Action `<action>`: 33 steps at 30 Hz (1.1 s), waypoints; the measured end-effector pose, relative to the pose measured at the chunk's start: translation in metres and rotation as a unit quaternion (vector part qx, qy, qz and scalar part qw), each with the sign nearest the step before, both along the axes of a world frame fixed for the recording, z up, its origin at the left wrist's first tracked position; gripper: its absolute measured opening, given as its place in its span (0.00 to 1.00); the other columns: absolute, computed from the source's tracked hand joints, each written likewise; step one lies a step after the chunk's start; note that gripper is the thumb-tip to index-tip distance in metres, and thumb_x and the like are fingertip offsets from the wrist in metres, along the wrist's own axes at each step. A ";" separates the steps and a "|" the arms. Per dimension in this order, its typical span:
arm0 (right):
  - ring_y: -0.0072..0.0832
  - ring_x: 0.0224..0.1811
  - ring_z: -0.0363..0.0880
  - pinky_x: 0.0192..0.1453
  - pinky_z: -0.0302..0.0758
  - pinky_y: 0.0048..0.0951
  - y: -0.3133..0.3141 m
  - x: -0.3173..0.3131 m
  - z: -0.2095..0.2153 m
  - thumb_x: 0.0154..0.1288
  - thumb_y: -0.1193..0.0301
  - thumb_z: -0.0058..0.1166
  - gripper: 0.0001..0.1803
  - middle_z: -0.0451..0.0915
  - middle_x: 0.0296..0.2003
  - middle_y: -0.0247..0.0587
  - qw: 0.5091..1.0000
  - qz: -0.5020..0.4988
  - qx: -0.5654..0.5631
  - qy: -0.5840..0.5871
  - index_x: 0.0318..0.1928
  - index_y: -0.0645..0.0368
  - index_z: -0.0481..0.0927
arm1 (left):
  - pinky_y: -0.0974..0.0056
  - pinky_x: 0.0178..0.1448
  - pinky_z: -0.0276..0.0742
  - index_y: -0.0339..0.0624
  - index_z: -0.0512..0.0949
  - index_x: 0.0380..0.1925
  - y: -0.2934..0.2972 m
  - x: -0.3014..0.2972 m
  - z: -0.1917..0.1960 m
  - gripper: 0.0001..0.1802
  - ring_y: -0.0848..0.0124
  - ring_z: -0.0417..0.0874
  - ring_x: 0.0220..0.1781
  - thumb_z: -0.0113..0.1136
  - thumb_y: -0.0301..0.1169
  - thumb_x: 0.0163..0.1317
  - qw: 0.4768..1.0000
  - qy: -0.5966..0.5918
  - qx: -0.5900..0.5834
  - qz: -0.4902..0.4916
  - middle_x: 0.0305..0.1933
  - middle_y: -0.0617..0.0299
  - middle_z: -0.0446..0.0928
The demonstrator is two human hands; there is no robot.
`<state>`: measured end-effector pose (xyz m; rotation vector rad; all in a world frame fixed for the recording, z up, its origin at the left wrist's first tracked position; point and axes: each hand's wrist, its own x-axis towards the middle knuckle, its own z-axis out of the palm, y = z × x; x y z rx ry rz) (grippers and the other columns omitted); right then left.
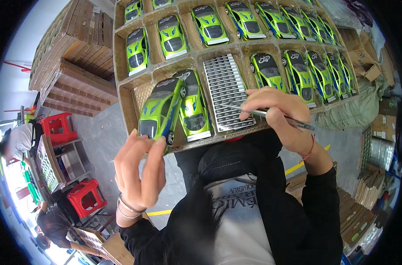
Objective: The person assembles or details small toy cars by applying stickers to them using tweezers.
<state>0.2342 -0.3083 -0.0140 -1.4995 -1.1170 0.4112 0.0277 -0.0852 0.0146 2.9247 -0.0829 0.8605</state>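
Grasping a glossy lime-green toy car with a black panel and blue side markings [156, 110] by its near end, the person's left hand [139, 172] holds it slanted at the front-left corner of a brown, compartmented cardboard tray [129, 100]. The held car partly overlaps a matching green-and-black car [194, 106] lying just to its right. The right hand [289, 117] pinches a slim, pointed metal tool [300, 125] between thumb and fingers, its tip over a white sheet printed with rows of black labels [225, 86]. That sheet lies on the tray between the matching car and another green car [268, 73]; whether the tip touches it cannot be told. More such cars fill the rows behind. At left, two red plastic stools [59, 128] stand near two people at a workbench.
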 end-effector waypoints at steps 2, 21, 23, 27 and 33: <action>0.29 0.38 0.82 0.47 0.75 0.29 -0.001 -0.004 -0.002 0.76 0.63 0.48 0.16 0.85 0.36 0.43 1.000 -0.017 -0.002 0.014 0.47 0.64 0.83 | 0.53 0.51 0.86 0.34 0.85 0.39 -0.009 -0.007 0.006 0.16 0.58 0.81 0.41 0.67 0.14 0.48 0.999 -0.006 0.035 -0.001 0.39 0.54 0.78; 0.24 0.39 0.81 0.48 0.74 0.24 -0.003 -0.008 -0.002 0.79 0.55 0.41 0.27 0.84 0.34 0.42 0.982 -0.093 0.020 0.165 0.43 0.68 0.83 | 0.54 0.60 0.77 0.42 0.82 0.42 0.014 0.039 0.024 0.23 0.52 0.76 0.64 0.59 0.14 0.44 0.958 0.260 -0.080 -0.093 0.60 0.56 0.76; 0.24 0.39 0.81 0.48 0.74 0.24 -0.004 -0.006 -0.004 0.79 0.55 0.42 0.26 0.84 0.34 0.42 0.981 -0.098 0.017 0.164 0.44 0.68 0.83 | 0.54 0.59 0.78 0.43 0.82 0.43 0.015 0.040 0.032 0.21 0.51 0.75 0.65 0.60 0.15 0.46 0.924 0.354 -0.112 -0.086 0.63 0.55 0.75; 0.23 0.41 0.81 0.50 0.75 0.23 -0.002 -0.006 0.002 0.77 0.61 0.48 0.19 0.84 0.37 0.41 0.979 -0.105 -0.008 0.177 0.45 0.67 0.82 | 0.54 0.58 0.78 0.45 0.82 0.44 0.006 0.044 0.024 0.19 0.52 0.75 0.65 0.64 0.19 0.49 0.944 0.306 -0.103 -0.069 0.64 0.55 0.75; 0.20 0.45 0.80 0.50 0.75 0.20 0.005 -0.012 0.005 0.71 0.70 0.57 0.11 0.83 0.40 0.39 0.971 -0.139 -0.038 0.190 0.47 0.66 0.81 | 0.50 0.64 0.75 0.49 0.82 0.45 0.006 0.064 0.018 0.18 0.50 0.76 0.65 0.67 0.27 0.51 0.956 0.264 0.037 -0.123 0.65 0.55 0.74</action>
